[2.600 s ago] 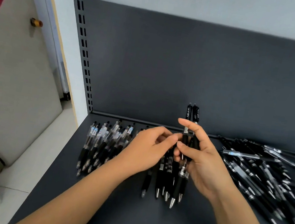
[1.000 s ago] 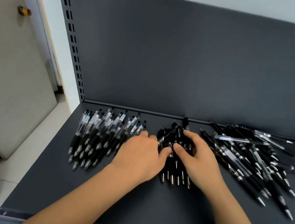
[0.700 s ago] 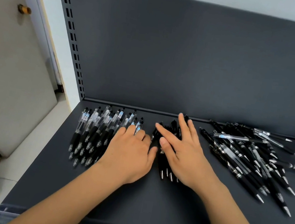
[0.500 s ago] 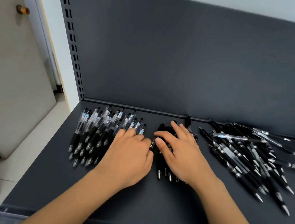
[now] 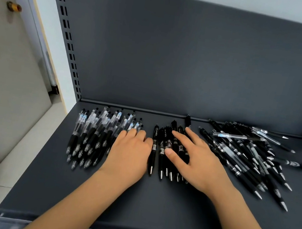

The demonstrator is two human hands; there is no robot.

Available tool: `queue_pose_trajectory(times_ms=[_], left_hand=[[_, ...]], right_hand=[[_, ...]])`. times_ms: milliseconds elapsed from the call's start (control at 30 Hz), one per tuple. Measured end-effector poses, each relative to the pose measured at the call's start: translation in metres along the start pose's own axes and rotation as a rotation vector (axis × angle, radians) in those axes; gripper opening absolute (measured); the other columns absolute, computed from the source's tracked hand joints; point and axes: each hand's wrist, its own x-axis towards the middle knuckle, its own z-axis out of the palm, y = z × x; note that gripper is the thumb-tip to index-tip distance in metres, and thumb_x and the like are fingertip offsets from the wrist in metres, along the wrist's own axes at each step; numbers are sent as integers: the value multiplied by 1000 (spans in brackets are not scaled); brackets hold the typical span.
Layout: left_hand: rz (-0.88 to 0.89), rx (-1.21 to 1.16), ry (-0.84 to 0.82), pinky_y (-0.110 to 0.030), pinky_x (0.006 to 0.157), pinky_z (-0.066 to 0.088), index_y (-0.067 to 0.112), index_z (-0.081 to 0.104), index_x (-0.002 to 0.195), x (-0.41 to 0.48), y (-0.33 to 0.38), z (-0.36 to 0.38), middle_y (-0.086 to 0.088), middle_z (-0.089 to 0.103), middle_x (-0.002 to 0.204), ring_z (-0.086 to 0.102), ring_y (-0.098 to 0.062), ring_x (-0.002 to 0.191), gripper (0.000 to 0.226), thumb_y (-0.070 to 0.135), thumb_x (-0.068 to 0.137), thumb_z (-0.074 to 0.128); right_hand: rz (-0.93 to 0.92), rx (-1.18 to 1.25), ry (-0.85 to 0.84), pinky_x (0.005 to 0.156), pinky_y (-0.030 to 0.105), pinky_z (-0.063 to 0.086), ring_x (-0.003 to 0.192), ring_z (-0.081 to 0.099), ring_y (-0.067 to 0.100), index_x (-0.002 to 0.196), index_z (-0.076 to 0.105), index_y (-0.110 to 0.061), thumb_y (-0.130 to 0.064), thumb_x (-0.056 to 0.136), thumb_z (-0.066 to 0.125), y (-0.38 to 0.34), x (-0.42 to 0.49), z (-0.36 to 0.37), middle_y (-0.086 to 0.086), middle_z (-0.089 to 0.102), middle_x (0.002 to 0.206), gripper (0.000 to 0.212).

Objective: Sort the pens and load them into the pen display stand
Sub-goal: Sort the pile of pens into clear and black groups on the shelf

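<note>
L hand [image 5: 130, 151] palm down at edge of clear-barrel pen batch [image 5: 95, 133], 9 o'clock on shelf [image 5: 151, 204]; fingers loosely bent, nothing held. R hand [image 5: 200, 162] fingers spread straight, pressing black click pens [image 5: 164, 138] at centre; no grip. At 3 o'clock: unsorted pen pile [image 5: 249, 156]. Pens prob light, stiff, smooth, roll easily. Pinch several mid-barrel, tips aligned.

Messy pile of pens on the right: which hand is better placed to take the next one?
Probably the right hand: it lies on the black pens beside the messy pile; the left hand is farther, by the clear pens.
</note>
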Motion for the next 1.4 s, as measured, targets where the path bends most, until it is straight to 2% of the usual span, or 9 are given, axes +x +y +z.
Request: queue_pose_trajectory(times_ms=[200,567,700,767,867,1000,1233,1300,1400], left_hand=[[6,68,-43,-30,95,34,16,45,131,6,-13,-2,-2,47,128,40,-23,117,47,0,87,40],[60,81,-17,-33,98,28,18,52,127,2,-4,-5,0,55,121,42,-25,119,39,11,89,42],[105,60,86,-37,82,45,16,69,101,2,4,-11,0,67,92,59,-24,90,25,19,78,61],[124,36,159,-38,75,48,16,71,92,3,10,-10,1,67,83,61,-23,80,23,26,80,53],[139,-15,179,-40,73,50,15,71,92,3,19,-13,0,69,83,62,-24,79,42,38,88,35],[187,-37,151,-39,71,50,15,72,91,6,41,-15,0,69,82,63,-24,79,52,48,88,32],[276,-77,97,-39,73,50,14,70,97,20,115,-22,0,69,87,62,-22,81,50,42,83,31],[279,-88,75,-38,82,47,16,65,109,25,139,-24,0,67,101,60,-22,93,48,35,82,30],[256,-69,9,-37,101,35,16,43,137,39,174,-20,-1,50,134,46,-22,122,50,32,91,33]], right_hand=[[-37,58,32,115,29,16,147,7,10,146,30,-41,-70,81,45,2,-6,5,-10,13,159,73],[-11,52,98,117,30,18,146,10,9,146,31,-36,-71,77,51,-1,-11,-1,-7,16,159,80],[-6,-28,87,116,30,19,146,13,11,147,29,-36,-73,79,43,2,-16,-3,-6,15,159,79],[3,-80,102,115,30,20,146,15,13,148,28,-34,-67,86,38,6,-21,-4,-4,18,159,71],[48,-152,158,114,33,24,144,20,18,148,29,-30,-54,95,37,15,-29,-6,1,23,157,58],[108,-198,183,113,34,29,143,24,18,149,28,-29,-47,97,40,31,-46,-15,1,25,157,56],[146,-200,221,110,28,29,141,26,14,149,25,-33,-47,96,43,80,-74,-45,-6,23,157,57],[150,-187,222,108,27,31,140,28,13,149,24,-33,-47,96,43,104,-78,-56,-8,23,156,57],[119,-172,237,104,26,33,138,31,13,149,19,-36,-40,98,42,144,-80,-73,-10,23,156,57]])
